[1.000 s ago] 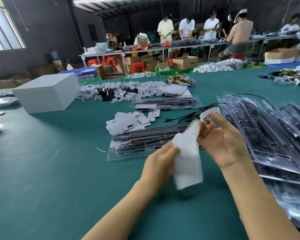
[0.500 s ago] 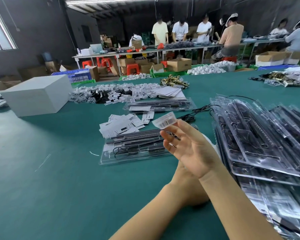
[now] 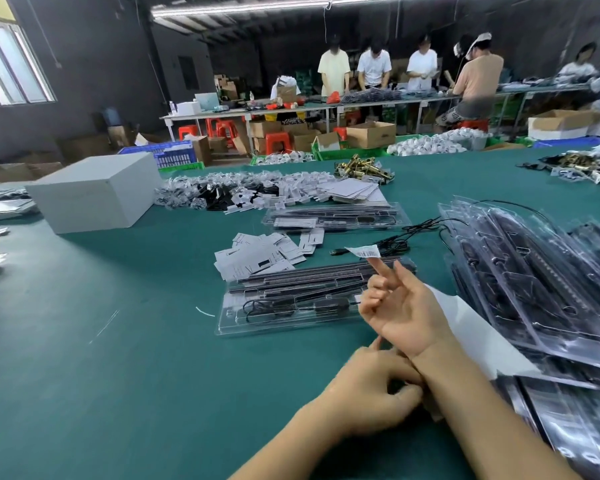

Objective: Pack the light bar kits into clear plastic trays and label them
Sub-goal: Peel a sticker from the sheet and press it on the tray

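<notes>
1. Head view: the right hand (image 3: 400, 306), fingers loosely spread, carries a barcode label (image 3: 364, 251) stuck on one fingertip above the packed tray (image 3: 291, 299); it could fold or land crooked.
2. The left hand (image 3: 368, 393) curls beneath the right wrist; I cannot tell whether it grips anything.

I see a big workshop room with dark grey walls (image 3: 94, 64). A window with pale frames (image 3: 11, 67) sits at the upper left and gives daylight. A long white tube lamp (image 3: 243, 6) hangs under the dark ceiling. The wide green table cover (image 3: 84, 341) fills the near part. At the back stands a long white metal workbench (image 3: 291, 110), and several people (image 3: 374, 69) work behind it. Under and beside it there are red plastic stools (image 3: 278, 142), brown cardboard boxes (image 3: 371, 133) and a blue plastic crate (image 3: 172, 157).
</notes>
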Motion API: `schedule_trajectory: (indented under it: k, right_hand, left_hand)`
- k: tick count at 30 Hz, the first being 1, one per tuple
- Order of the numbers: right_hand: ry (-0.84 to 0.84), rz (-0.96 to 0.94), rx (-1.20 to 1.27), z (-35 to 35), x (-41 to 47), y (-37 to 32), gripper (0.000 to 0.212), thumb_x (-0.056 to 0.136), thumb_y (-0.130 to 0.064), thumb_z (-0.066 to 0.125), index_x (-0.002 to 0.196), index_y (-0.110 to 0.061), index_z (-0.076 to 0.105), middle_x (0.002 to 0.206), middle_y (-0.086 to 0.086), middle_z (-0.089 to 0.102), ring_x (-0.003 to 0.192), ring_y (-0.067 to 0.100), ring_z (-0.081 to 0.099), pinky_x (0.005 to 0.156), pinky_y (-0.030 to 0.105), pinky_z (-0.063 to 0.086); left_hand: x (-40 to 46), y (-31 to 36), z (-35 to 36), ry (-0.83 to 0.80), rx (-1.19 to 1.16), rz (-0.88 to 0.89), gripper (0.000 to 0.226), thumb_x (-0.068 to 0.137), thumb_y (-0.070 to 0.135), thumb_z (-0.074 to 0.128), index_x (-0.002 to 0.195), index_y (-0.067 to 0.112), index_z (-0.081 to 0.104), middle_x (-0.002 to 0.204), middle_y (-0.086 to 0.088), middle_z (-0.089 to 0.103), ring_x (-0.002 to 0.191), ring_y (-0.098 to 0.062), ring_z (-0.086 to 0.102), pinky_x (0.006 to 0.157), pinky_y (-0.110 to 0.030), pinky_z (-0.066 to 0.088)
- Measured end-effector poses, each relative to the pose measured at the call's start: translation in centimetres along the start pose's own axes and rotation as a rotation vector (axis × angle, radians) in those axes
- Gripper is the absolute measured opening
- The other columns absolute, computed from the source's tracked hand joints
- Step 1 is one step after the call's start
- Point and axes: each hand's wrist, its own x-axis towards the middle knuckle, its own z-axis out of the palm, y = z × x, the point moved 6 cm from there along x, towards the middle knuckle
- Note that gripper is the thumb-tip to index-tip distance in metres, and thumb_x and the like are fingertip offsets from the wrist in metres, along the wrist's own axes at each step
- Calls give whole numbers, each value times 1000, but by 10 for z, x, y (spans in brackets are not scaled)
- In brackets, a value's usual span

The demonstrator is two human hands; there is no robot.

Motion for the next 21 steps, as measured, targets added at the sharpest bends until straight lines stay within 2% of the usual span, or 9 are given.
schedule_trajectory:
  k: [1,3,5,6,9,11,14,18,21]
  right_hand:
    - [10,-3,16,-5,1,1,32,88,-34,53,94,-10,73,59,-2,44,48,10,38,47,20,38]
    - [20,9,10,-10,3,5,34,88,-36,52,93,-11,74,56,-3,39,46,10,34,44,20,35]
    - [3,61,-25,-9,3,16,36,86,-39,53,93,-12,75,53,-3,35,43,11,31,42,21,32]
    - [-9,89,-56,-8,3,22,37,85,-41,53,93,-13,76,51,-3,35,42,11,31,41,22,32]
    - [12,141,-198,-8,3,37,38,83,-46,54,92,-17,76,50,-2,36,42,12,31,42,22,30]
    - [27,151,-279,-9,4,41,37,84,-47,55,94,-18,76,53,-1,37,44,12,31,45,23,29]
    - [20,151,-358,-7,5,44,35,82,-47,57,95,-20,76,57,0,41,46,12,33,46,24,31]
    - [-37,156,-525,-4,4,49,36,82,-50,55,99,-27,76,62,0,49,49,11,36,49,23,36]
    - [-2,133,-606,-4,5,49,37,82,-48,58,99,-20,76,68,1,59,50,11,45,50,23,43]
  left_hand:
    - [-1,-10,-13,115,-140,-148,21,73,11,52,70,12,73,76,-8,72,81,-24,63,88,-32,49]
    - [-4,-34,-43,424,-306,-354,19,73,19,51,62,15,66,62,-5,68,62,-25,62,65,-37,53]
    - [-13,-53,-71,674,-430,-463,23,84,32,62,70,15,57,60,-2,62,53,-18,60,51,-35,52]
    - [-17,-62,-80,734,-474,-508,29,86,41,66,78,16,55,66,-1,60,55,-14,61,49,-32,50]
    - [-24,-82,-93,721,-628,-555,42,72,52,65,93,16,58,81,1,63,68,-8,66,52,-26,52]
    - [-25,-89,-95,726,-675,-543,33,76,42,70,93,15,62,82,1,66,72,-9,66,55,-24,52]
    - [-27,-95,-98,773,-768,-531,4,87,12,67,90,12,64,86,-7,67,77,-14,67,61,-24,54]
    - [-26,-99,-99,800,-1083,-548,12,92,18,61,89,8,64,79,-8,69,70,-16,66,62,-26,55]
    - [-28,-101,-108,779,-967,-524,5,89,12,64,84,11,66,72,0,65,65,-11,60,61,-23,52]
